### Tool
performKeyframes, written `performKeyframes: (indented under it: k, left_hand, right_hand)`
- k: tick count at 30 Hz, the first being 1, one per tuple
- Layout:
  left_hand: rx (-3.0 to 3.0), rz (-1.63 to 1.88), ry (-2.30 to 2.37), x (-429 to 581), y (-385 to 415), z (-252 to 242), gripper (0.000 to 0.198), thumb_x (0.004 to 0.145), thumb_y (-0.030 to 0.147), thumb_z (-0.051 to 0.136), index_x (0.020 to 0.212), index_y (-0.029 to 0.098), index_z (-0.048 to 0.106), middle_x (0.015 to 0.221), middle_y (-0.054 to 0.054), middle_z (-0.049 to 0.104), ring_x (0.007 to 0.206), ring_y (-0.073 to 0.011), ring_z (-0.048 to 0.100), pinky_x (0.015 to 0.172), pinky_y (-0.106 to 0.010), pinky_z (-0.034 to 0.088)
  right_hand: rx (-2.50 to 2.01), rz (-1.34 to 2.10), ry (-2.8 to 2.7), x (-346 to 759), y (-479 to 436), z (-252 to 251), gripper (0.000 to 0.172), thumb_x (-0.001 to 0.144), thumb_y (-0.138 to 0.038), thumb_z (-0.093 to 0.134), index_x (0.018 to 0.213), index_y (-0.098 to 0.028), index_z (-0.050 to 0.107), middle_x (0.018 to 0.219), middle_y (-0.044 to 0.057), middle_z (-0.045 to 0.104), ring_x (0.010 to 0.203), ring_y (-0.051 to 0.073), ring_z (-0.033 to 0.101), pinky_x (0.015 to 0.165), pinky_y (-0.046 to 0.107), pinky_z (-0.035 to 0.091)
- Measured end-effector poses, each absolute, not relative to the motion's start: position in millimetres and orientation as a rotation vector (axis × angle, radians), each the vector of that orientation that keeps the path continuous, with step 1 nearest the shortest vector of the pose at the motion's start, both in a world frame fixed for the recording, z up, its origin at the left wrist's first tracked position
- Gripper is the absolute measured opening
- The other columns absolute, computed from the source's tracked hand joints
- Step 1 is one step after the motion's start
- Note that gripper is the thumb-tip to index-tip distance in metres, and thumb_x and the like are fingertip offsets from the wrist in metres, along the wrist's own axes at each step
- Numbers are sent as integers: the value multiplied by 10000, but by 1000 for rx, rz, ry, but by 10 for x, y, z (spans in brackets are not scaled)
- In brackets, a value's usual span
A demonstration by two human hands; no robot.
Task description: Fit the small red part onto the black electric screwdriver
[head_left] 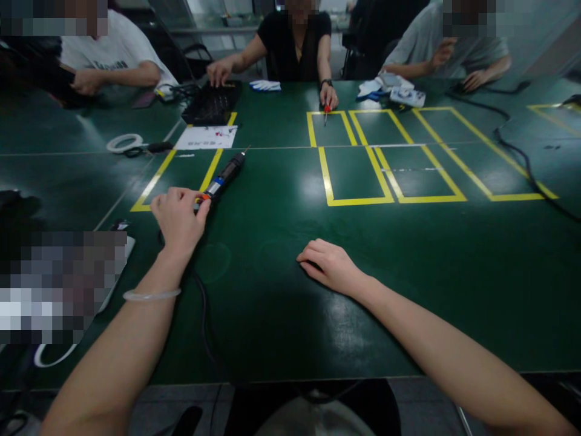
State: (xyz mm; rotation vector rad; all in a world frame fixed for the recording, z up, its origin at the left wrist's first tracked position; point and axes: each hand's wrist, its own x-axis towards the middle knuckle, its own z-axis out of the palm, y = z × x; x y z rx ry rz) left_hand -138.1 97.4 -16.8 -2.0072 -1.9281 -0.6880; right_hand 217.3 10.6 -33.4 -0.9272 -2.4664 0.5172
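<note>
My left hand (179, 219) is closed on the rear end of an electric screwdriver (224, 176) that lies on the green table (281, 303), its bit pointing away from me. A black cable runs from it under my left forearm towards the table's near edge. My right hand (329, 265) rests on the table at the centre, fingers curled loosely downward and holding nothing that I can see.
Yellow tape rectangles (358, 175) mark the table at right. Three people sit across the table; one holds a small red screwdriver (325, 111). A black keyboard (212, 104), a white sheet (206, 138), a white tape roll (124, 143) and black cables (521, 157) lie around.
</note>
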Motion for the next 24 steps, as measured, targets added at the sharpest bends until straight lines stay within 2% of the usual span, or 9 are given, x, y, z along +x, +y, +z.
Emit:
performKeyframes:
  k: [4,7,12,15,19,24]
  left_hand:
    - [-2368,-1168,-2095,-1064,829,-64,338,912,414,552,1118,157,627,1028,-85,683,951,-232,650,900,-422,506]
    - [-2777,-1458,-2334,-679,598,14,370,918,427,558,1168,166,635,1043,-83,700,927,-203,679,865,-375,558]
    - [-3325,-1310,-2452,-230,262,31,409,919,412,585,1279,222,634,1065,-83,700,963,-205,683,832,-350,586]
    - [-3375,-1370,-2382,-138,195,-3,339,881,390,646,1171,214,650,1011,-77,712,915,-201,692,793,-344,589]
    - [-3278,-1234,-2100,-96,156,17,232,851,372,687,1017,209,677,954,-59,700,854,-182,672,772,-321,566]
    - [-3202,-1049,-1654,-48,88,22,127,878,313,655,947,208,670,941,-46,656,885,-176,627,795,-313,529]
  right_hand:
    - [-942,625,-2378,2169,130,-336,114,946,-179,553,1000,-185,653,939,63,662,899,184,598,791,293,475]
    - [-954,779,-2259,2171,156,-333,110,921,-157,578,984,-179,664,879,41,649,825,156,597,742,267,469]
    - [-976,1174,-1919,2127,190,-351,98,903,-191,590,962,-174,665,785,2,659,680,112,587,653,237,456]
    - [-922,1461,-1668,2067,181,-379,153,932,-304,576,998,-175,626,778,6,674,687,118,617,654,246,483]
    - [-856,1586,-1519,2003,150,-394,272,901,-441,631,973,-183,586,801,8,673,703,119,618,678,261,502]
    - [-862,1593,-1528,1997,138,-382,285,829,-411,722,915,-187,569,750,-31,599,641,96,553,611,235,454]
